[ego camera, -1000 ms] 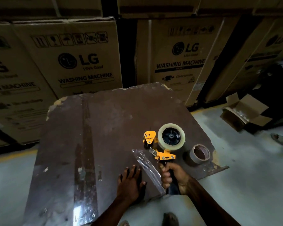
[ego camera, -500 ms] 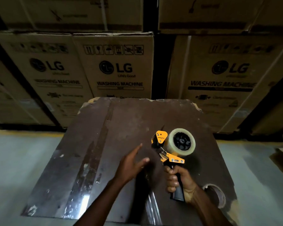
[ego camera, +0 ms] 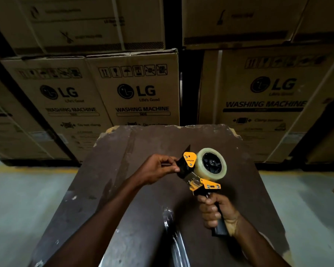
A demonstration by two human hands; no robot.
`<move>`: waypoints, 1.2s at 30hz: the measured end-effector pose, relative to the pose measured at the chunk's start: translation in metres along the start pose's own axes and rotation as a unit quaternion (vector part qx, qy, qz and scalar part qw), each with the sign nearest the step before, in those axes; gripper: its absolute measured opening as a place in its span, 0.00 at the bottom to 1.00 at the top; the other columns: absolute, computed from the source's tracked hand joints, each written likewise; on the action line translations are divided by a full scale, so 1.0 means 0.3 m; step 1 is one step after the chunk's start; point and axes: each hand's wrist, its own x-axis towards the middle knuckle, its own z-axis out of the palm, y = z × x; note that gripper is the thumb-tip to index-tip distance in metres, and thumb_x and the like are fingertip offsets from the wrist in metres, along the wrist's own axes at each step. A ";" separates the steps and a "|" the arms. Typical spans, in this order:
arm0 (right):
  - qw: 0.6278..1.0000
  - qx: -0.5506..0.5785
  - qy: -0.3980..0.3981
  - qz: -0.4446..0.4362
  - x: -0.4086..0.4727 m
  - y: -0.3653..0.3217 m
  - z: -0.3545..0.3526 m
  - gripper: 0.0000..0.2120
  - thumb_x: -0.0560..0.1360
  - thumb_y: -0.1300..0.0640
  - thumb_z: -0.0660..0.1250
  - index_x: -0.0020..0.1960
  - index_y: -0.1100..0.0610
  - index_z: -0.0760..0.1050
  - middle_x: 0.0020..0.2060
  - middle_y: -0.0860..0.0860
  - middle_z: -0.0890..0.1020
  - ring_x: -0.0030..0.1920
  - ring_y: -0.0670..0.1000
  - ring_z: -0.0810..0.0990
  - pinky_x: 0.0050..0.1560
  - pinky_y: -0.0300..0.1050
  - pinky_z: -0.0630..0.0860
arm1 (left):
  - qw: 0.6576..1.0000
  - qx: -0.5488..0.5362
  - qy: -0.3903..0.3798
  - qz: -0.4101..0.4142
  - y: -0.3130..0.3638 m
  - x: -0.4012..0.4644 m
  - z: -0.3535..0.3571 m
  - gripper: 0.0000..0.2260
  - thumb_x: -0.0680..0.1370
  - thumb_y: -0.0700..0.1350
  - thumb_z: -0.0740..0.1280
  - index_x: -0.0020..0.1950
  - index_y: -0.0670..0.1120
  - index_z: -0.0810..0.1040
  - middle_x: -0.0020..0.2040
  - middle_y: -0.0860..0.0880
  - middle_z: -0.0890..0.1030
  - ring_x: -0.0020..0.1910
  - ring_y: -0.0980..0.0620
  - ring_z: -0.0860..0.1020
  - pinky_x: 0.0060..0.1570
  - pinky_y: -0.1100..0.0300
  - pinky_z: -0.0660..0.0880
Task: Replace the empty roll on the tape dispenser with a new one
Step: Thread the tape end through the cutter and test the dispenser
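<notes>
Now the right hand [ego camera: 217, 212] is clenched around the black handle of the tape dispenser [ego camera: 202, 176], holding it upright above the dark brown board [ego camera: 147, 189], forearm coming in from the lower right. A full clear tape roll [ego camera: 212, 163] sits on the dispenser's black hub, between the orange side plates. The left hand [ego camera: 156, 168] reaches in from the lower left with the wrist bent, thumb and fingertips pinched at the black flap on the dispenser's front end; whether any tape lies between them cannot be told. A shiny strip of clear film [ego camera: 176, 241] lies on the board near its front edge. Half a second ago the left hand was open and spread over the board, apart from the dispenser; it has since risen and closed on the front end, while the right hand's hold is unchanged. Stacked cardboard boxes [ego camera: 141, 89] stand behind.
</notes>
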 end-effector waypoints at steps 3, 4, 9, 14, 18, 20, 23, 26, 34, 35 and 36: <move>1.000 0.004 -0.009 0.025 -0.008 0.004 -0.009 0.04 0.71 0.64 0.61 0.44 0.58 0.73 0.26 0.50 0.74 0.23 0.48 0.75 0.30 0.41 0.73 | 0.998 0.030 -0.052 0.000 0.023 0.024 -0.045 0.01 0.73 0.40 0.74 0.43 0.44 0.84 0.43 0.53 0.85 0.46 0.60 0.82 0.52 0.59 0.78; 0.999 0.008 -0.014 0.033 -0.011 0.010 -0.011 0.04 0.71 0.64 0.61 0.44 0.59 0.73 0.26 0.50 0.74 0.23 0.48 0.75 0.30 0.41 0.73 | 0.997 0.032 -0.069 -0.002 0.033 0.028 -0.061 0.02 0.73 0.40 0.74 0.43 0.46 0.83 0.40 0.54 0.85 0.43 0.61 0.81 0.49 0.61 0.77; 0.996 -0.013 -0.067 0.055 -0.027 0.034 0.000 0.05 0.72 0.61 0.61 0.46 0.56 0.74 0.28 0.47 0.75 0.25 0.45 0.75 0.31 0.39 0.72 | 0.991 0.015 -0.131 -0.014 0.056 0.043 -0.106 0.02 0.75 0.36 0.71 0.46 0.42 0.83 0.39 0.53 0.85 0.42 0.59 0.82 0.46 0.65 0.78; 0.991 -0.067 -0.088 0.080 -0.041 0.031 0.026 0.05 0.73 0.58 0.62 0.47 0.52 0.75 0.27 0.45 0.68 0.24 0.44 0.65 0.30 0.36 0.69 | 0.986 -0.026 -0.159 -0.041 0.067 0.062 -0.127 0.06 0.73 0.36 0.72 0.43 0.47 0.84 0.39 0.48 0.85 0.40 0.53 0.82 0.45 0.60 0.80; 0.988 -0.074 -0.093 0.095 -0.037 0.021 0.032 0.05 0.73 0.58 0.62 0.47 0.52 0.75 0.29 0.45 0.78 0.24 0.44 0.67 0.31 0.36 0.72 | 0.988 -0.039 -0.140 -0.050 0.086 0.065 -0.121 0.05 0.72 0.34 0.73 0.44 0.40 0.81 0.37 0.46 0.84 0.37 0.52 0.82 0.41 0.60 0.81; 0.988 -0.069 -0.103 0.091 -0.036 0.017 0.029 0.06 0.73 0.58 0.61 0.48 0.52 0.75 0.30 0.45 0.79 0.25 0.42 0.74 0.32 0.36 0.73 | 0.992 -0.050 -0.108 -0.045 0.088 0.062 -0.115 0.09 0.69 0.34 0.75 0.43 0.40 0.77 0.36 0.46 0.82 0.37 0.51 0.82 0.39 0.57 0.81; 0.988 -0.053 -0.109 0.092 -0.039 0.008 0.023 0.06 0.73 0.59 0.61 0.48 0.53 0.75 0.30 0.46 0.80 0.27 0.42 0.78 0.32 0.37 0.73 | 0.997 -0.022 -0.070 -0.019 0.075 0.058 -0.106 0.12 0.69 0.39 0.77 0.39 0.42 0.73 0.33 0.49 0.77 0.34 0.54 0.78 0.33 0.60 0.77; 0.989 -0.046 -0.101 0.101 -0.041 0.000 0.017 0.05 0.73 0.59 0.62 0.48 0.54 0.74 0.29 0.46 0.79 0.24 0.44 0.71 0.31 0.37 0.74 | 0.998 -0.012 -0.057 0.008 0.073 0.053 -0.096 0.12 0.68 0.41 0.78 0.36 0.45 0.74 0.29 0.54 0.74 0.30 0.58 0.71 0.31 0.66 0.70; 0.988 -0.050 -0.111 0.097 -0.030 -0.004 0.016 0.05 0.71 0.58 0.63 0.47 0.52 0.72 0.28 0.46 0.79 0.23 0.43 0.72 0.29 0.36 0.72 | 0.997 -0.061 -0.030 0.025 0.092 0.043 -0.077 0.04 0.68 0.38 0.76 0.40 0.39 0.83 0.36 0.50 0.86 0.38 0.55 0.83 0.43 0.63 0.79; 0.988 -0.048 -0.111 0.097 -0.028 -0.006 0.013 0.05 0.71 0.58 0.63 0.46 0.52 0.72 0.28 0.46 0.79 0.23 0.43 0.72 0.29 0.36 0.72 | 0.998 -0.052 -0.032 0.028 0.097 0.043 -0.079 0.05 0.68 0.40 0.76 0.41 0.40 0.84 0.37 0.50 0.86 0.39 0.55 0.83 0.44 0.61 0.80; 0.988 -0.044 -0.110 0.099 -0.027 -0.007 0.009 0.05 0.71 0.58 0.63 0.46 0.52 0.72 0.28 0.46 0.79 0.23 0.43 0.72 0.29 0.36 0.72 | 0.998 -0.041 -0.035 0.031 0.101 0.044 -0.084 0.06 0.68 0.43 0.76 0.41 0.42 0.85 0.38 0.49 0.86 0.40 0.53 0.83 0.45 0.59 0.81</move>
